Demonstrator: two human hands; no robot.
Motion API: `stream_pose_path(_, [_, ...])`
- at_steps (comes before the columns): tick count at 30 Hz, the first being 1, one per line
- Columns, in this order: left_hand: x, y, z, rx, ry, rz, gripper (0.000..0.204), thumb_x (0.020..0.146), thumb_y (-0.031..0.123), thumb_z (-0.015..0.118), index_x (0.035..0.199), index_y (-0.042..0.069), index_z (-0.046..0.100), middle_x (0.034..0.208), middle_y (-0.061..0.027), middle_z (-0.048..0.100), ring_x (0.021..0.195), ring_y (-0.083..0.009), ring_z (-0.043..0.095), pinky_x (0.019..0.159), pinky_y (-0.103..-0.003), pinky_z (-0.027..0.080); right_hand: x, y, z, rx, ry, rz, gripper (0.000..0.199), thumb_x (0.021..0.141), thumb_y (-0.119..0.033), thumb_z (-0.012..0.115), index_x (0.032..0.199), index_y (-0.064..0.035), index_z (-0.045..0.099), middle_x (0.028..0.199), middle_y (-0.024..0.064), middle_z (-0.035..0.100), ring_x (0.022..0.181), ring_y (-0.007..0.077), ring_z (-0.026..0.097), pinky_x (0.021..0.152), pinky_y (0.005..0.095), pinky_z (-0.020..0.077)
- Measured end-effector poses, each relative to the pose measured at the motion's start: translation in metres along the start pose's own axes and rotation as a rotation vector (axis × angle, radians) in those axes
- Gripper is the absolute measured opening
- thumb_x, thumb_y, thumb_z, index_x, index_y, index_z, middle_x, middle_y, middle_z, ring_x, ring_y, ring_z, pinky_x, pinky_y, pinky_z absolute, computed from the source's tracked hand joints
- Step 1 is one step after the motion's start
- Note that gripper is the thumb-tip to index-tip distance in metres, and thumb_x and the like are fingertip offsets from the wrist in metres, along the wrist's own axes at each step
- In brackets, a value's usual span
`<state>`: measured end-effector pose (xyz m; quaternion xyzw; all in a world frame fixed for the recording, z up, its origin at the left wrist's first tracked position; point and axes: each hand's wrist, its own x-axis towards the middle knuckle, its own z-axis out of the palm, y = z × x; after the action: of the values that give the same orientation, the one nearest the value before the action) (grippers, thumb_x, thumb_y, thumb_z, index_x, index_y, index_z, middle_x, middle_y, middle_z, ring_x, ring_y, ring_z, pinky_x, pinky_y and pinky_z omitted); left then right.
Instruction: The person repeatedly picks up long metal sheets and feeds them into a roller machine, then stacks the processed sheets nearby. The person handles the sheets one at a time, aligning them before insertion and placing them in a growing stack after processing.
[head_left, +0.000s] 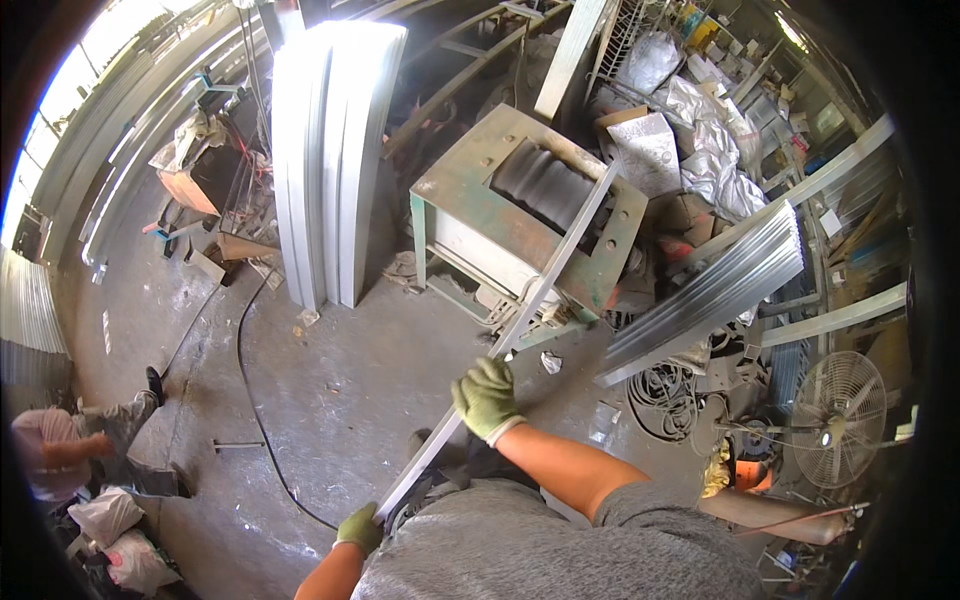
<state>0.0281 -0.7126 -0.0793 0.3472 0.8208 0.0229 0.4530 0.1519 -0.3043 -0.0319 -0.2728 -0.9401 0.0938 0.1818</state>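
Note:
A long, straight, light-grey metal bar (535,305) slants from the lower middle up to the right. Near its lower end my left hand (359,531), in a green glove, is closed on it. Further along, my right hand (486,400), also gloved, has its fingers wrapped over the bar. The bar's far end lies across the top of a worn green machine (460,190), over the opening where a dark ribbed roller (545,180) shows. Whether the bar presses on the roller I cannot tell.
Shiny metal profiles (335,160) stand upright left of the machine; another bundle (715,290) lies at the right. A round fan (838,405) and coiled cable (662,400) are at the right. A black hose (255,400) crosses the floor. A person (75,450) sits far left.

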Motion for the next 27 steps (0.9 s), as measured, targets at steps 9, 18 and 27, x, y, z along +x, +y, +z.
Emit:
stream_pose_path(9, [-0.059,-0.119,0.039,0.047,0.073,-0.147,0.031,0.098,0.029,0.07,0.126,0.017,0.068,0.117,-0.0204,0.077,0.11,-0.0455,0.073,0.09,-0.055,0.058,-0.048,-0.048,0.009,0.283,-0.089,-0.303,0.03,0.098,-0.039,0.069,0.11,-0.0121,0.077,0.125,0.005,0.071,0.129,0.0284,0.06,0.112,0.0511,0.0411])
stream_pose_path(18, [-0.003,-0.061,0.02,-0.174,-0.037,-0.159,0.05,0.094,0.036,0.078,0.14,0.021,0.071,0.118,-0.0212,0.078,0.115,-0.0428,0.073,0.098,-0.05,0.058,-0.006,0.007,0.013,0.261,-0.053,-0.172,0.032,0.1,-0.039,0.069,0.112,-0.0109,0.079,0.135,0.0118,0.072,0.14,0.0353,0.056,0.126,0.0575,0.034])
stream_pose_path(27, [0.099,0.172,-0.129,-0.558,0.076,0.09,0.059,0.087,0.05,0.087,0.122,0.004,0.078,0.107,-0.0155,0.082,0.098,-0.023,0.077,0.089,-0.039,0.06,0.195,0.176,0.008,0.061,0.158,0.044,0.032,0.108,-0.029,0.06,0.089,-0.0069,0.074,0.107,0.0099,0.079,0.129,0.0352,0.064,0.126,0.0538,0.0334])
